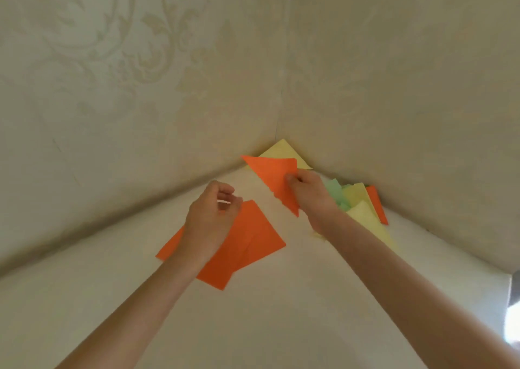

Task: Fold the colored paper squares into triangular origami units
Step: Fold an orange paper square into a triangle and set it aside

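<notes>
r hand [308, 191] pinches a folded orange paper triangle [274, 181] up near the wall corner. l hand [212, 216], loosely curled w/ nothing in it, hovers over flat orange paper sheets [247, 244]. likely next: park the unit, pick a fresh sheet.

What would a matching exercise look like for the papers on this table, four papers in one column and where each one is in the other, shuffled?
Papers
1. single orange sheet
2. overlapping orange sheets
3. yellow sheet
4. green paper

Places
A. tucked into the wall corner
B. pinched in the right hand, lifted
C. in the mixed pile beside the right wrist
D. flat on the table beneath the left hand

Pairs: 1-B, 2-D, 3-A, 4-C
</notes>
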{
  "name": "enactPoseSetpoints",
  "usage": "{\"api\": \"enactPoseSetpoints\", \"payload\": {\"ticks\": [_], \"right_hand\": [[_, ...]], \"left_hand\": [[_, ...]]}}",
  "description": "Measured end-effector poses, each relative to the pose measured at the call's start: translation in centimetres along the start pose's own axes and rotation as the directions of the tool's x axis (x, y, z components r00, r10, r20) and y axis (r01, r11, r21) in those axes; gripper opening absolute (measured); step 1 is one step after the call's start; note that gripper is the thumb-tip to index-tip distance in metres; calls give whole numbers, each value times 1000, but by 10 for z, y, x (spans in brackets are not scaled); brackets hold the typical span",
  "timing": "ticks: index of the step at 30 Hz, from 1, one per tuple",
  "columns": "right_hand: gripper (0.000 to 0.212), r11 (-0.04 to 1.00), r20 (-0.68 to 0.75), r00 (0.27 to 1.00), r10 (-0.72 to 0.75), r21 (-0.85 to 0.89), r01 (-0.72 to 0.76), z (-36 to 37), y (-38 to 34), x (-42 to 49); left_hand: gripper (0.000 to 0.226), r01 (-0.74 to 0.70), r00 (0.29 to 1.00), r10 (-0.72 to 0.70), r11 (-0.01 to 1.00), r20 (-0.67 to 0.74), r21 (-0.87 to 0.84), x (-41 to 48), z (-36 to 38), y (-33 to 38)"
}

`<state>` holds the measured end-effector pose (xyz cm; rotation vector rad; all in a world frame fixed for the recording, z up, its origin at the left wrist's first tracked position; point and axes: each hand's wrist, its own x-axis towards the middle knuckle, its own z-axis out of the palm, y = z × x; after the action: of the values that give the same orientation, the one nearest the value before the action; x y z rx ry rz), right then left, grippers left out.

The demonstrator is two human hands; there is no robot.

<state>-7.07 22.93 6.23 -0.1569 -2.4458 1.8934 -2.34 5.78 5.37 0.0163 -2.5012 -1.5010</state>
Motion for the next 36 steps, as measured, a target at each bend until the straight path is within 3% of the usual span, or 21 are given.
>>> {"api": "enactPoseSetpoints", "payload": {"ticks": [2, 4, 5, 9, 13, 18, 20, 23, 25, 32, 36], "right_hand": [[21, 995, -30, 999, -10, -101, 7, -5, -3, 38], [13, 979, -62, 997, -35, -202, 22, -4, 1, 70], [8, 967, -69, 997, -39, -255, 20, -2, 5, 82], [25, 912, -77, 991, -113, -405, 73, 7, 24, 110], [32, 837, -96, 977, -189, -536, 110, 12, 34, 124], [33, 501, -107, 929, -355, -861, 92, 16, 45, 127], [27, 404, -13, 901, -434, -897, 182, 16, 41, 123], [28, 246, 207, 880, -428, -910, 333, 20, 34, 114], [24, 182, 247, 866, -435, -917, 354, 23, 34, 109], [28, 247, 172, 925, -340, -933, 264, 18, 35, 115], [31, 218, 296, 862, -410, -887, 408, 13, 22, 100]], "left_hand": [[19, -187, 982, 163, 901, 92, 391, 3, -3, -15], [27, -275, 961, 207, 801, 184, 532, 2, -3, -30], [29, -289, 956, 209, 788, 206, 543, 2, -1, -38], [27, -334, 942, 251, 780, 224, 529, 2, 5, -56], [44, -357, 934, 277, 758, 226, 546, 1, 6, -62], [38, -381, 925, 303, 715, 230, 586, 0, 7, -63], [38, -383, 923, 303, 712, 235, 588, 0, 7, -63], [37, -385, 923, 304, 711, 236, 588, -1, 6, -62], [37, -380, 925, 297, 712, 236, 591, -2, 5, -60], [38, -378, 926, 298, 708, 233, 597, -2, 5, -60], [39, -354, 932, 337, 759, 136, 546, -2, -1, -50]]}}
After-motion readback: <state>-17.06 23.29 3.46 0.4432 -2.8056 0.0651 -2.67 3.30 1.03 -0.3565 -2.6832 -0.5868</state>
